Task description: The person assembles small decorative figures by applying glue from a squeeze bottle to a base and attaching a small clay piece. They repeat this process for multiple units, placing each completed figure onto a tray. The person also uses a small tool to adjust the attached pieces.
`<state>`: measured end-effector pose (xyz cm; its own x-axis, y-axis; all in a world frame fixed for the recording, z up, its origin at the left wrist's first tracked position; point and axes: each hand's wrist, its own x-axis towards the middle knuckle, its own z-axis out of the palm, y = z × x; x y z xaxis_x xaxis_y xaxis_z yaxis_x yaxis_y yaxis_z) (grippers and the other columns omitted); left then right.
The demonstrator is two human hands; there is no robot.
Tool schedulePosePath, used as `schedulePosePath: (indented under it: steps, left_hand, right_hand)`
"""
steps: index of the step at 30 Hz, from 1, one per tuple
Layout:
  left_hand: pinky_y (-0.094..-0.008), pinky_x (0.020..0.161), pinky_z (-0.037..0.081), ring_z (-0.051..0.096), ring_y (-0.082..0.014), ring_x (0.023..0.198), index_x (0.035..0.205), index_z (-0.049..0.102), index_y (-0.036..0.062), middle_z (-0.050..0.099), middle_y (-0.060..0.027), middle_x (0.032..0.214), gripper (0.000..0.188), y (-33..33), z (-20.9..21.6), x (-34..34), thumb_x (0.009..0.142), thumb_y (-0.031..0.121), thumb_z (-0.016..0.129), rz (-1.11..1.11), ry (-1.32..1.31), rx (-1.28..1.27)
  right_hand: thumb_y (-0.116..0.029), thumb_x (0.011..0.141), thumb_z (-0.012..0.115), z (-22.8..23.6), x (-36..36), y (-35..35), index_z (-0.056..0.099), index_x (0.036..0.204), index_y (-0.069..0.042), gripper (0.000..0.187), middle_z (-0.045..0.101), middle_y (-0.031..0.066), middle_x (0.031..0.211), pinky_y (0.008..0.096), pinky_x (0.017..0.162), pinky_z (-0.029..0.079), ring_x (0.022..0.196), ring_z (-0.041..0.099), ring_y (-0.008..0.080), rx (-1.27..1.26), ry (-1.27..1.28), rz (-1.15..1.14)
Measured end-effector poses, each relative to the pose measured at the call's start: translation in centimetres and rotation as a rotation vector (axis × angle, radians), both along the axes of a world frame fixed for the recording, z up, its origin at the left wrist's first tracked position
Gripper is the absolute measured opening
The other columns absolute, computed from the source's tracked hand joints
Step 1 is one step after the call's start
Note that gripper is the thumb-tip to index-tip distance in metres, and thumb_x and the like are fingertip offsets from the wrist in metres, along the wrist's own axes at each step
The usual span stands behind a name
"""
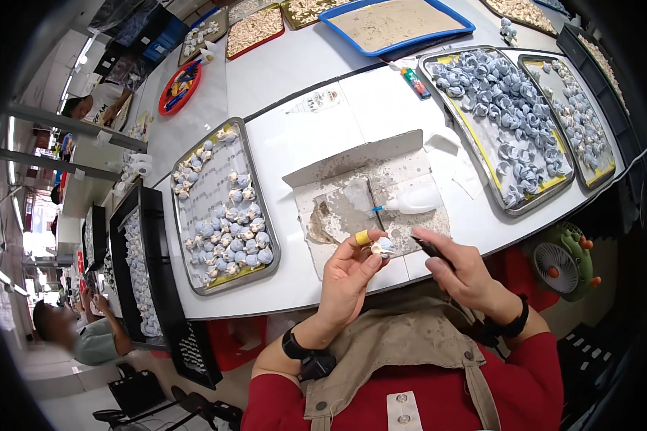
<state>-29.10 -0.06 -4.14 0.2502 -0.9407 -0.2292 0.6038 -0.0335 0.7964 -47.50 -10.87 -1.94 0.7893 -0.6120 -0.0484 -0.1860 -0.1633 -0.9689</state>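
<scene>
My left hand [346, 281], a yellow band round one finger, pinches a small blue-and-cream figure part [382, 247] between thumb and fingertips. A little to its right, my right hand [466, 275] is closed round a slim dark tool [429, 248]; its exact kind I cannot make out. The tool's tip and the part are apart. Beyond both hands lies a stained, unfolded cardboard sheet [402, 152], on which a white squeeze bottle [413, 200] with a thin blue tip rests on its side. Left of the cardboard, a metal tray [274, 260] holds many similar blue-and-cream parts.
Trays of grey-blue shell pieces [507, 122] and small parts [579, 118] stand at the right. Farther back are a blue-rimmed tray [469, 29], a red basket [167, 108] and a colourful tube [415, 82]. A black crate [153, 237] and a green fan [564, 262] flank the table.
</scene>
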Motion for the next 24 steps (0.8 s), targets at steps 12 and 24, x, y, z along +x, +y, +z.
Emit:
schedulePosePath:
  steps: [12, 24]
  left_hand:
    - [-0.0295, 0.092, 0.048, 0.056, -0.0144, 0.108, 0.127, 0.048, 0.0018, 0.056, -0.0080, 0.121, 0.038, -0.2, -0.1, -0.6, 0.090, 0.006, 0.057, -0.028, 0.038, 0.047]
    - [-0.0306, 0.091, 0.050, 0.057, -0.0148, 0.105, 0.127, 0.048, 0.0006, 0.057, -0.0079, 0.118, 0.037, -0.1, 0.0, -0.7, 0.091, 0.005, 0.056, -0.029, 0.083, 0.049]
  right_hand:
    - [0.001, 0.087, 0.053, -1.8, 0.8, 0.6, 0.043, 0.136, -0.009, 0.051, 0.062, 0.0166, 0.103, 0.0308, 0.072, 0.050, 0.082, 0.063, 0.0240, -0.184, -0.167, 0.040]
    - [0.002, 0.086, 0.053, -1.9, 0.8, 0.9, 0.049, 0.134, -0.014, 0.050, 0.059, 0.0113, 0.072, 0.0268, 0.062, 0.048, 0.062, 0.057, 0.0139, 0.103, -0.127, 0.036]
